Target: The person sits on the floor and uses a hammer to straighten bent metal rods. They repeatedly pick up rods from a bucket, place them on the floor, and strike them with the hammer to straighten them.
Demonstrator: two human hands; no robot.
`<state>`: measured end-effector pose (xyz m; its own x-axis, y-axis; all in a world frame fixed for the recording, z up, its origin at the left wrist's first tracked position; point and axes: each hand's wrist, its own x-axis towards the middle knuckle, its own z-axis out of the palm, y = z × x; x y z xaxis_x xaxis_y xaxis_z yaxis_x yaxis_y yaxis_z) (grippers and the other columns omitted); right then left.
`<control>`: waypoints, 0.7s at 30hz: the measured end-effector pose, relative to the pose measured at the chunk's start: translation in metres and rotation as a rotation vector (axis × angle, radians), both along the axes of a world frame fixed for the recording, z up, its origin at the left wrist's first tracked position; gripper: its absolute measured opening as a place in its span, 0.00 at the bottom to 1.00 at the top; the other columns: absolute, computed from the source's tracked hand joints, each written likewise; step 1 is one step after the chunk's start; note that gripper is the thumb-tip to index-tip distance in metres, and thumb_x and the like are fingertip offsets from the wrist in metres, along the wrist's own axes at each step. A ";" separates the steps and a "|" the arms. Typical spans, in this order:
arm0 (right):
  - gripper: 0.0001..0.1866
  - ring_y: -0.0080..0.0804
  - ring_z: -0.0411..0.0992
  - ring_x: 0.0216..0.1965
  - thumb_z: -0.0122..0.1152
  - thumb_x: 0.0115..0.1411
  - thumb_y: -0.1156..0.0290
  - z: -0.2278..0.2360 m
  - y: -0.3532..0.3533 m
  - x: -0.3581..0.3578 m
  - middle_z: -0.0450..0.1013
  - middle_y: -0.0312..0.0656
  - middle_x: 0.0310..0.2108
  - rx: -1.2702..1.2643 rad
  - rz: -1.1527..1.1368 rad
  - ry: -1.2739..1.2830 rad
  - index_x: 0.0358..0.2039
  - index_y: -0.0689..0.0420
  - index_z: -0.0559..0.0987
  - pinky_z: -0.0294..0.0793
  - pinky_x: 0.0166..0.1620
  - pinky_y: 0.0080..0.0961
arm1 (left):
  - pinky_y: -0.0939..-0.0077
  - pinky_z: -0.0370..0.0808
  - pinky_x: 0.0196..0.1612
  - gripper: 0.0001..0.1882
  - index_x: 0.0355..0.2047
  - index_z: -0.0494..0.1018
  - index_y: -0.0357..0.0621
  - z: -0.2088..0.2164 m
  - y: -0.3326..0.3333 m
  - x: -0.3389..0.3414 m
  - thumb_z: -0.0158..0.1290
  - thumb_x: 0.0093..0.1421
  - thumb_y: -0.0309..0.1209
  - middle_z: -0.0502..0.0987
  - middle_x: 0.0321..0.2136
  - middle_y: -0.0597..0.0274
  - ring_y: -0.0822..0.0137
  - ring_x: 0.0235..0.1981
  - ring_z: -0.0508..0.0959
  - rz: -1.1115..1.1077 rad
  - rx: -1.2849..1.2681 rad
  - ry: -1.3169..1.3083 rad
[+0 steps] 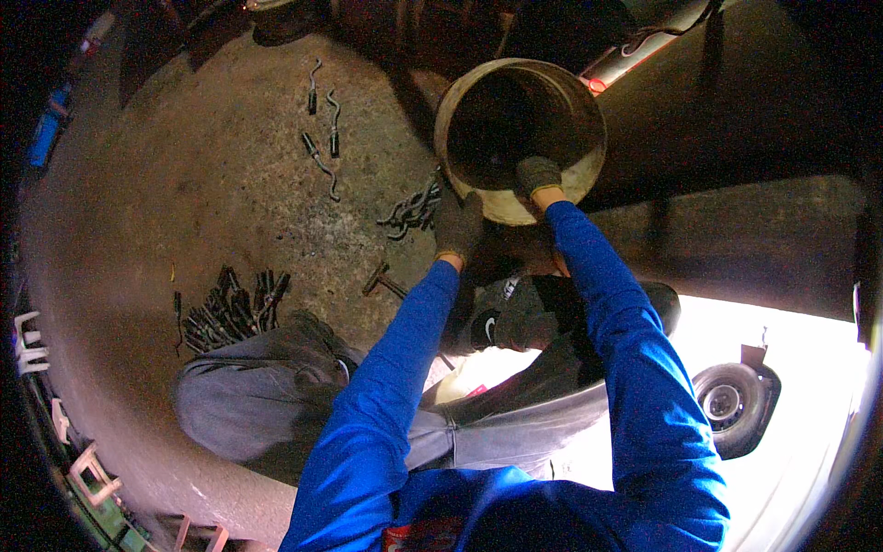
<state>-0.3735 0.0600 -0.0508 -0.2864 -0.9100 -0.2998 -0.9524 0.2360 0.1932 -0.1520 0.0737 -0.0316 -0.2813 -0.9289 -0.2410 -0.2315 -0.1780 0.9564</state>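
Note:
A wide round pale metal bucket [575, 179] lies tipped, its dark mouth facing me. My right hand [538, 173], in a dark glove, closes over the near rim with its fingers inside. At the rim's lower left, my gloved left hand [459, 224] grips with the thumb at the edge; its fingers are partly lost in shadow. Just left of that hand lies a small heap of bent metal rods [411, 212]. Three more bent rods with dark thick ends, one of them a wavy rod [333, 124], lie apart on the floor. What the bucket holds is too dark to see.
A larger pile of dark-ended rods [235, 308] lies beside my bent left knee [248, 396]. A hammer-like tool [382, 279] rests on the stained concrete floor [184, 184] near my left forearm. A wheel [727, 400] stands at lower right, in bright light.

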 end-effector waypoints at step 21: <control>0.16 0.53 0.76 0.44 0.52 0.55 0.63 -0.038 -0.010 -0.030 0.77 0.53 0.42 -0.048 -0.137 -0.083 0.38 0.55 0.84 0.75 0.47 0.44 | 0.58 0.62 0.61 0.41 0.68 0.45 0.40 -0.002 0.002 -0.009 0.49 0.59 0.38 0.61 0.61 0.36 0.39 0.61 0.62 -0.004 0.029 0.033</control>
<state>-0.4031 0.0497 -0.0891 -0.3852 -0.8778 -0.2846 -0.9226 0.3723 0.1005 -0.1607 0.0761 -0.0333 -0.2936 -0.9205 -0.2579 -0.2006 -0.2044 0.9581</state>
